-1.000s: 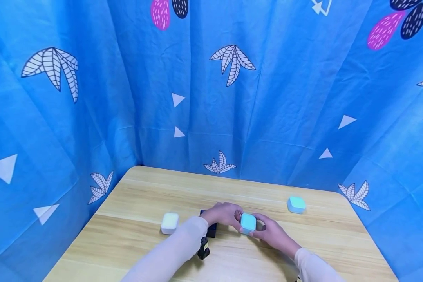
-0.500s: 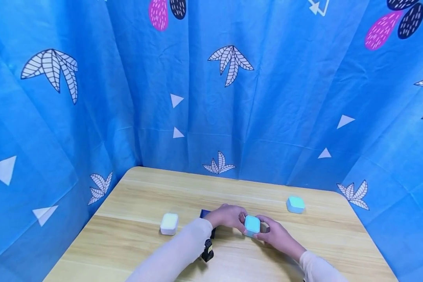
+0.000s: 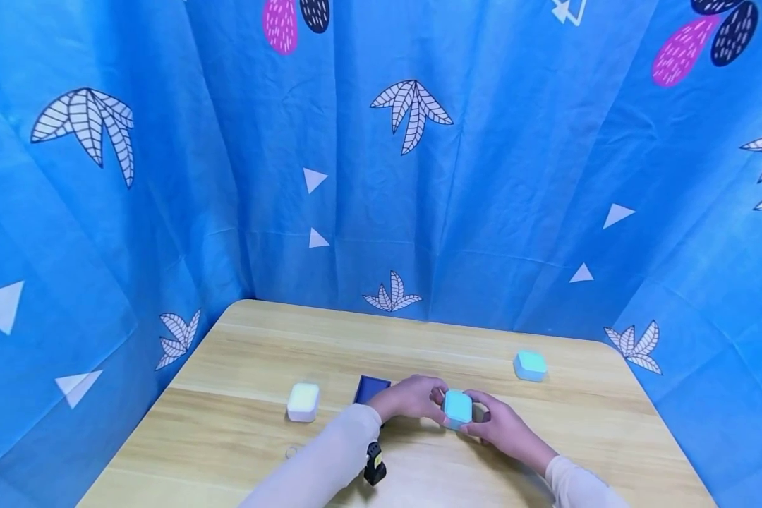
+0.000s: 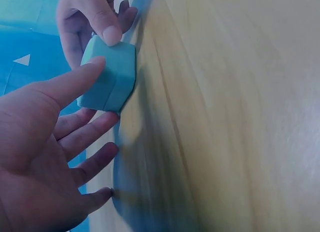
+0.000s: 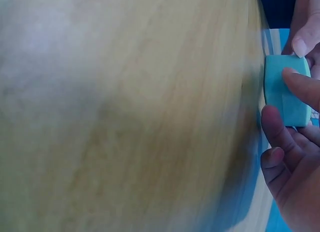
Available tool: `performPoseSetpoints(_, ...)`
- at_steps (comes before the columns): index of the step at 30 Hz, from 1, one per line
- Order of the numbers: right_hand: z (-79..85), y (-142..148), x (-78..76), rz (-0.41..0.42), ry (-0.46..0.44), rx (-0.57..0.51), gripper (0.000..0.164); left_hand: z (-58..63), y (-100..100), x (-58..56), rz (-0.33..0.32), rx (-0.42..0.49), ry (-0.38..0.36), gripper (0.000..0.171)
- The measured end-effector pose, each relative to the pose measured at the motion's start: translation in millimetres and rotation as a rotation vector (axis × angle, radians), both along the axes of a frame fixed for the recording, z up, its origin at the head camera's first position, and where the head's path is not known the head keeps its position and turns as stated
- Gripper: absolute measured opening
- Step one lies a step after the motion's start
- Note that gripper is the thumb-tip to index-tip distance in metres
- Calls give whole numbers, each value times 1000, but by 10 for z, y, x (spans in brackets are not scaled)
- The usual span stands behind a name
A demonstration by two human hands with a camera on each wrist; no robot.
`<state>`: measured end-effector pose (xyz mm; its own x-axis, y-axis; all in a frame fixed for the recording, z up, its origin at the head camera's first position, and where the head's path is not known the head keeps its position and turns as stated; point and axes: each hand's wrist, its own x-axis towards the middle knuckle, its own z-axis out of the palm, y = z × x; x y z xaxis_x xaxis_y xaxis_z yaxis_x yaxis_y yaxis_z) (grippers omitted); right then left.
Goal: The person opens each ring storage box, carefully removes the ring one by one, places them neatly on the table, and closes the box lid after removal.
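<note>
A small turquoise box with rounded corners is between my two hands. My left hand pinches it from the left side, thumb and fingertips on its faces. From the right, my right hand grips it with thumb and fingers. In the left wrist view a seam runs around the box, and its lid appears closed. The right wrist view shows thumbs of both hands touching the box. Whether its underside touches the table is hard to tell.
Behind my left wrist lies a dark blue tray-like box, partly hidden. A white box stands to the left, and another turquoise box at the back right. A thin small ring-shaped thing lies on the wooden table. Blue curtains surround it.
Both hands have shifted slightly right and nearer to me with the turquoise box. More of the dark blue tray-like box shows, and the ring-shaped thing has come into sight beside my left sleeve.
</note>
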<state>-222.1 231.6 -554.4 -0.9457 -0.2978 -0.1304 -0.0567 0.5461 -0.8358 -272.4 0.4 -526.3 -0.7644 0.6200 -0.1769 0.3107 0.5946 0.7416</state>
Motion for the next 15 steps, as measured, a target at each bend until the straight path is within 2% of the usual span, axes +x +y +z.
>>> performPoseSetpoints(3, -8, 17, 9, 17, -5, 1, 79, -28, -3, 45, 18, -8, 23, 49)
performPoseSetpoints(8, -15, 50, 36, 42, -7, -8, 77, -97, 13, 130, 75, -43, 110, 54)
performPoseSetpoints(15, -18, 72, 54, 65, 8, -25, 74, -179, 29, 254, 146, 0, 164, 55)
